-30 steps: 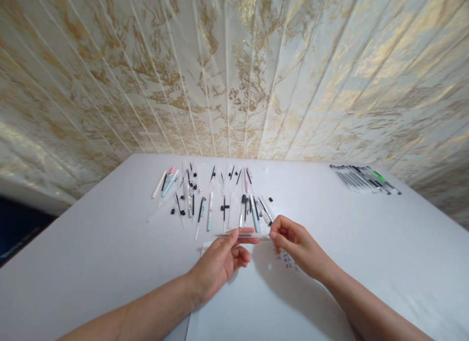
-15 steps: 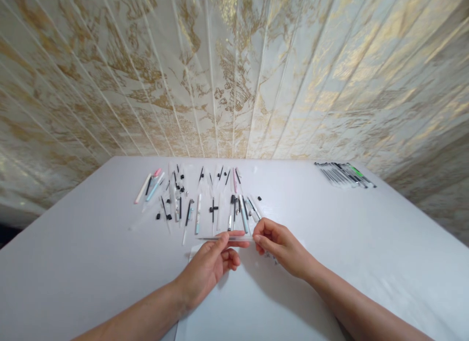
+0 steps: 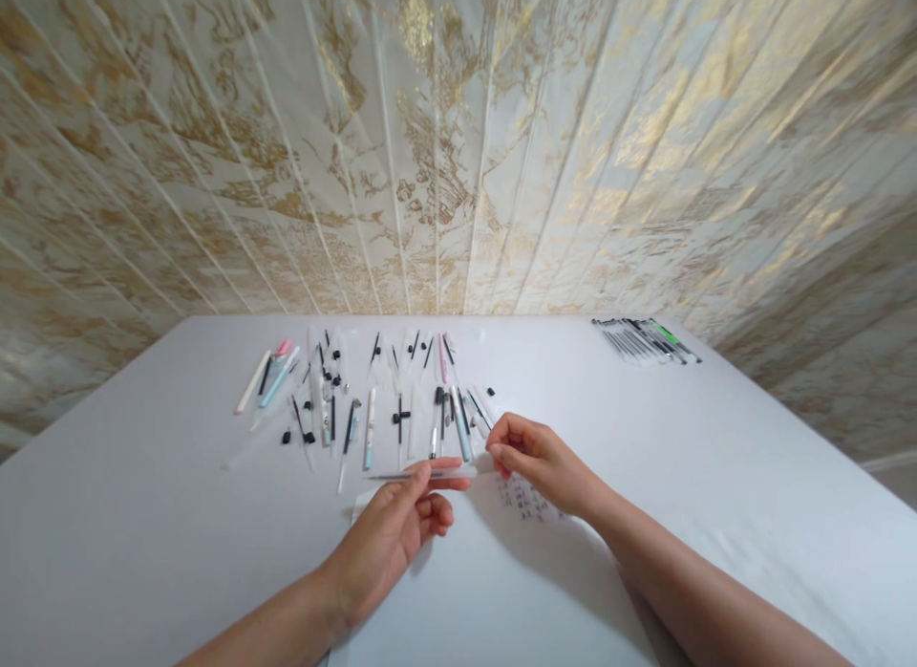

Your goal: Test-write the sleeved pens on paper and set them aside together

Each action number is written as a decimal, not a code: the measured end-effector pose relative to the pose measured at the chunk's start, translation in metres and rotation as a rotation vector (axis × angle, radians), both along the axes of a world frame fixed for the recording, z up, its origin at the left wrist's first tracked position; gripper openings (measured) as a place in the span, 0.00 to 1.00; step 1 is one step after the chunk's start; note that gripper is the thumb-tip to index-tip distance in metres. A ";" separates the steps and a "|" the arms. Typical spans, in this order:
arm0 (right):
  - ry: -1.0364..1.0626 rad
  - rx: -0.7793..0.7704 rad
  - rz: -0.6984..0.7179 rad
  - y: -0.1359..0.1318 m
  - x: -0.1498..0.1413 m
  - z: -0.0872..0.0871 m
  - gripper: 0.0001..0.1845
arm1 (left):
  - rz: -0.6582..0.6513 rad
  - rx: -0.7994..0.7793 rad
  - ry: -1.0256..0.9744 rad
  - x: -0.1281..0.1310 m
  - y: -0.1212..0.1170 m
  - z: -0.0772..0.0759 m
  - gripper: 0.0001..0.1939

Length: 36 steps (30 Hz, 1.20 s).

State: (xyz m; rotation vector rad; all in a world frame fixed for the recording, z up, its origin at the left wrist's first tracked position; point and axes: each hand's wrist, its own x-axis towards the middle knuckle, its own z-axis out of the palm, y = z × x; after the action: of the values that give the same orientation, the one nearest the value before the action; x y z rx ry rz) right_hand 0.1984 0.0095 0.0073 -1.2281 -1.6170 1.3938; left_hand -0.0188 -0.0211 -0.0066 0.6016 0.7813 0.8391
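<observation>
My left hand (image 3: 397,533) pinches a slim pen (image 3: 462,473) between thumb and fingers. The pen lies level, its thin dark end pointing left and its pale, see-through barrel pointing right. Just past the barrel's right end is my right hand (image 3: 537,462), thumb and fingertips pressed together. Whatever those fingertips hold, if anything, is too small to make out. Under both hands lies a white sheet of paper (image 3: 501,600), with dark handwriting (image 3: 526,500) partly in the right hand's shadow.
Beyond my hands, pen parts (image 3: 348,438), small black caps (image 3: 287,438) and whole pens are scattered in loose rows. A pink pen (image 3: 442,358) and a light blue pen (image 3: 279,380) lie among them. Several pens (image 3: 637,340) form a row at the back right, before the gold-patterned wall covering (image 3: 437,170).
The right fingertips have come away from the barrel's right end, leaving a small gap. My left hand still holds the pen. The whole view has shifted slightly, showing more of the handwriting.
</observation>
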 end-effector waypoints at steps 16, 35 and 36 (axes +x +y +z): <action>-0.986 0.380 -0.160 0.080 0.007 -0.017 0.07 | -0.043 0.032 0.045 -0.002 -0.001 0.002 0.19; -0.631 0.198 -0.203 0.043 0.028 0.016 0.10 | -0.013 0.010 0.036 -0.001 -0.001 0.002 0.17; -0.426 0.133 -0.168 0.033 0.025 0.019 0.09 | -0.009 0.008 0.033 -0.001 -0.001 0.002 0.17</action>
State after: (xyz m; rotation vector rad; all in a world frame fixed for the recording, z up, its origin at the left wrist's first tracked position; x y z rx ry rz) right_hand 0.2230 0.0429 0.0258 -1.6161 -1.8011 0.9461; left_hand -0.0196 -0.0223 -0.0046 0.6273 0.8048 0.8266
